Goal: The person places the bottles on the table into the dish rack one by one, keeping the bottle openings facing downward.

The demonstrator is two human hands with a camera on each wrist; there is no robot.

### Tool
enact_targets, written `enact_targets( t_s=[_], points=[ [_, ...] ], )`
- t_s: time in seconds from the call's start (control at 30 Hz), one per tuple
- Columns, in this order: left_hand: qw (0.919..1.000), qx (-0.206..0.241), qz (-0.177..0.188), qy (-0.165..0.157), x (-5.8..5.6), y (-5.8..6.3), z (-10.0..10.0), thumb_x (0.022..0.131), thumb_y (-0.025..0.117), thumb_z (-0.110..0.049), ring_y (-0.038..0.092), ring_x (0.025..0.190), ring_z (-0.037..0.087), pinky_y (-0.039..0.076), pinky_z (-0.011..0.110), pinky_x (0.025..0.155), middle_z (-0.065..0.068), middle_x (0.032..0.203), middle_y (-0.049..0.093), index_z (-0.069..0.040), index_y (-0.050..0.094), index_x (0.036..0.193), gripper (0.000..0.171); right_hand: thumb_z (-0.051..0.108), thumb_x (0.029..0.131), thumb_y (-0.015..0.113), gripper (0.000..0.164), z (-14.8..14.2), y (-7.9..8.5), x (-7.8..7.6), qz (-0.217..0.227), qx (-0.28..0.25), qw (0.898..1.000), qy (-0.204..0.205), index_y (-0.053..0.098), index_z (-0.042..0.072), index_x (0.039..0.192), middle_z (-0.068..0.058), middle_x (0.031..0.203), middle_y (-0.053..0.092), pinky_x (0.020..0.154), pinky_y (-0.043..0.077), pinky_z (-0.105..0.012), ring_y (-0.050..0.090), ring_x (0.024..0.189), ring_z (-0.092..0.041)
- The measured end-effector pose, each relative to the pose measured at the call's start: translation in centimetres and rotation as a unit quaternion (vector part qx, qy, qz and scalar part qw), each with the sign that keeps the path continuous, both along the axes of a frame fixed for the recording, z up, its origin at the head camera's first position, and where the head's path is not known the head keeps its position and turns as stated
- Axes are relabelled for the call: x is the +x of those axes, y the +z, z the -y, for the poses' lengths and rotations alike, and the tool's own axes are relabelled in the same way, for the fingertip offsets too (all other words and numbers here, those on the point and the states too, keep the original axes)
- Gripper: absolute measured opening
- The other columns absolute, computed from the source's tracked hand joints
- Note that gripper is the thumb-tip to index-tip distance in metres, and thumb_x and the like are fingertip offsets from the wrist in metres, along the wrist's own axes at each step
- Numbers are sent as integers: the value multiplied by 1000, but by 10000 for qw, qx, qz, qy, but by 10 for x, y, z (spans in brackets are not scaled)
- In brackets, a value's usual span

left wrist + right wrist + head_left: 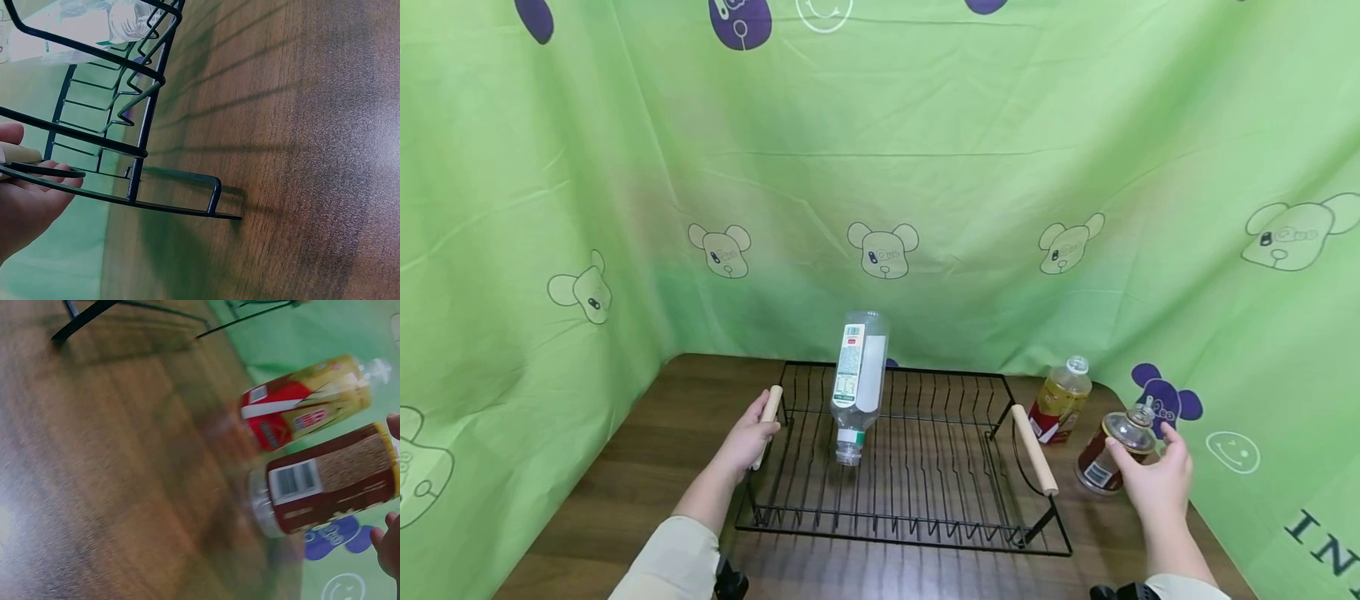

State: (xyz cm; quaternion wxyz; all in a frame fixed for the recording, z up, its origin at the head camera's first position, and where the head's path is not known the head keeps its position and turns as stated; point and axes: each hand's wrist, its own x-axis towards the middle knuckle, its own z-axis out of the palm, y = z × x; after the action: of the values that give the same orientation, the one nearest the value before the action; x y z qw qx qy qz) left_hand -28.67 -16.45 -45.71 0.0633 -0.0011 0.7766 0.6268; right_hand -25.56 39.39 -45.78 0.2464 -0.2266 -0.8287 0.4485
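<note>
My left hand [752,435] grips the pale wooden handle [768,425] on the left end of a black wire dish rack [902,546]. A clear plastic bottle [860,367] with a white and green label leans upside down in the rack, neck low. At the right, my right hand [1157,479] spreads thumb and fingers around the upper part of a clear bottle with a brown label [331,478]. That bottle stands on the table; a gap shows between it and some fingers in the right wrist view. Behind it stands a bottle with a yellow and red label [1060,402].
The rack stands on a dark wooden table [625,500]. A second wooden handle [1034,450] is at the rack's right end, close to the bottles. A green printed cloth [955,183] hangs behind and along both sides.
</note>
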Motion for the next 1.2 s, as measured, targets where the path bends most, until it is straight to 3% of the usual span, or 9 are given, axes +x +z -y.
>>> enact_targets(
  t_s=[0.17, 0.5, 1.0, 1.2],
  points=[
    [10000, 31, -38, -3, 0, 0, 1, 96, 42, -1, 23, 144, 47, 18, 60, 118, 29, 161, 7, 0, 4, 156, 72, 27, 86, 71, 93, -2, -10, -3, 101, -43, 9999, -9, 14, 3, 156, -33, 155, 24, 116, 23, -61, 28, 140, -50],
    [10000, 37, -23, 47, 0, -2, 1, 96, 43, -1, 25, 144, 46, 19, 60, 118, 29, 161, 10, 0, 5, 156, 72, 26, 85, 72, 95, -1, -22, -8, 108, -244, 9996, -111, 11, 11, 157, -29, 157, 24, 117, 21, -61, 26, 142, -50],
    [9999, 97, -15, 45, 1, 0, -1, 96, 43, -1, 25, 144, 46, 19, 59, 119, 28, 161, 7, -1, 4, 157, 72, 24, 84, 73, 101, 1, -20, -9, 294, -278, 9991, -82, 5, 17, 158, -29, 159, 20, 117, 20, -61, 26, 142, -51],
    [9999, 116, -7, 29, 0, -1, 0, 96, 43, -1, 23, 144, 47, 18, 59, 119, 29, 161, 7, 0, 4, 156, 72, 27, 84, 75, 102, 3, -11, -11, 89, -302, 9995, 2, 7, 19, 158, -26, 158, 23, 117, 22, -60, 28, 143, -47]
  ],
)
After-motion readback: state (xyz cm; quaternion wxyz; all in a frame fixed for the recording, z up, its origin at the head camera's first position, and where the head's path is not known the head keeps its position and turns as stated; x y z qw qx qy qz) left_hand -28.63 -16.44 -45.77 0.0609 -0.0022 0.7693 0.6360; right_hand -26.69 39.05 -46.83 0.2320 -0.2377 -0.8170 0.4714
